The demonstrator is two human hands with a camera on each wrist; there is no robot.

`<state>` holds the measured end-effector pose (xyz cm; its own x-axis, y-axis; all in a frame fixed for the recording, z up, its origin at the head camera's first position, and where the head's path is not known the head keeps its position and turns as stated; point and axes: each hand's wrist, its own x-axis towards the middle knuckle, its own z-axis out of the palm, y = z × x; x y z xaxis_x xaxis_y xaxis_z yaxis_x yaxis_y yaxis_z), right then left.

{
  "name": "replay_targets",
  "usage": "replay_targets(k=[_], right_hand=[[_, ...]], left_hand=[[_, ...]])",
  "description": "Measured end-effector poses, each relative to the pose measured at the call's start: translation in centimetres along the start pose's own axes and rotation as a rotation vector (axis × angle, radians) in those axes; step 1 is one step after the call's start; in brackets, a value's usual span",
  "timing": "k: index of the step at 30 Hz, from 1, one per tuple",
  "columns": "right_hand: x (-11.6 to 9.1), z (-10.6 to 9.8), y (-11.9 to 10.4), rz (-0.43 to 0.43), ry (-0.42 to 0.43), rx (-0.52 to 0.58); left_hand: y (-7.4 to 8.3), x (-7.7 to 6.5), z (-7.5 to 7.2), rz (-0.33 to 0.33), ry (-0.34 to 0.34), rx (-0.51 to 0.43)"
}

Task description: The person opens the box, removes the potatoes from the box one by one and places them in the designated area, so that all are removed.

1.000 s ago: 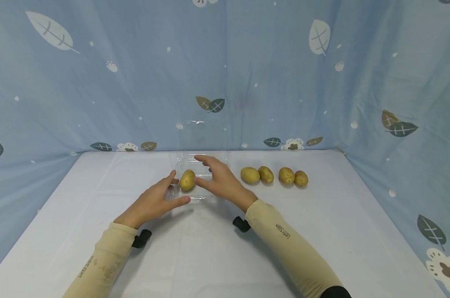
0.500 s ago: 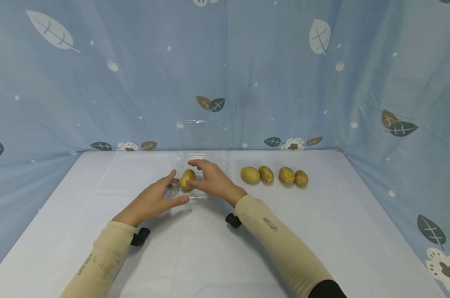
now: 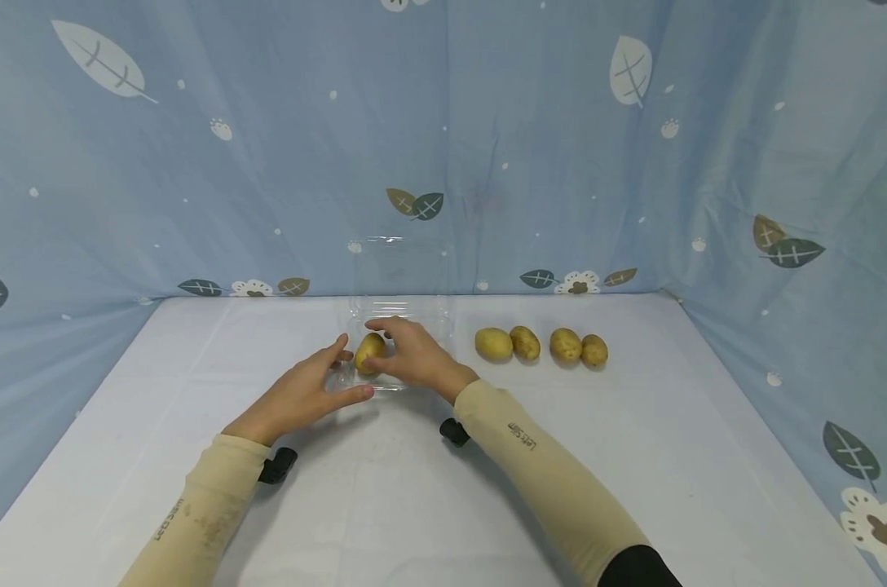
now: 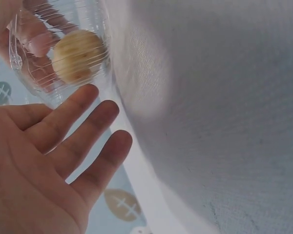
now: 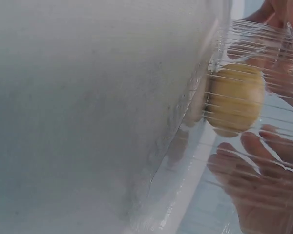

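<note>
A yellow potato (image 3: 370, 352) lies toward the left end of a clear plastic clamshell box (image 3: 392, 386), whose see-through lid (image 3: 401, 273) stands raised at the back. My right hand (image 3: 421, 357) reaches in from the right, its thumb and fingers slightly bent above and around this potato. Through the plastic in the left wrist view, the thumb tip appears slightly apart from the potato; any contact elsewhere is hidden. At the box's left side is my left hand (image 3: 302, 397), with its thumb stretched along the front and its fingers extended in the left wrist view.
Right of the box, several potatoes sit in a row on the white-covered table (image 3: 634, 456): the leftmost potato (image 3: 493, 345), then a second potato (image 3: 525, 344) and a further pair. A blue leaf-print curtain (image 3: 282, 147) rises behind the table and along its sides.
My right hand has moved left and slightly down over the potato in the box, its thumb now overlapping it in the head view. The left hand and the potatoes have hardly moved.
</note>
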<state>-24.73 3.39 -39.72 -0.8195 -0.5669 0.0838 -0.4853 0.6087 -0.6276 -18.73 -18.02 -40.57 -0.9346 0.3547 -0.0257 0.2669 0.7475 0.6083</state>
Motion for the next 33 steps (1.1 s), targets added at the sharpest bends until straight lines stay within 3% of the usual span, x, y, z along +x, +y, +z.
replay_targets(k=[33], right_hand=[[0.46,0.58,-0.14,0.055,-0.072,-0.032]], left_hand=[[0.31,0.21,-0.11,-0.010,-0.009,-0.003]])
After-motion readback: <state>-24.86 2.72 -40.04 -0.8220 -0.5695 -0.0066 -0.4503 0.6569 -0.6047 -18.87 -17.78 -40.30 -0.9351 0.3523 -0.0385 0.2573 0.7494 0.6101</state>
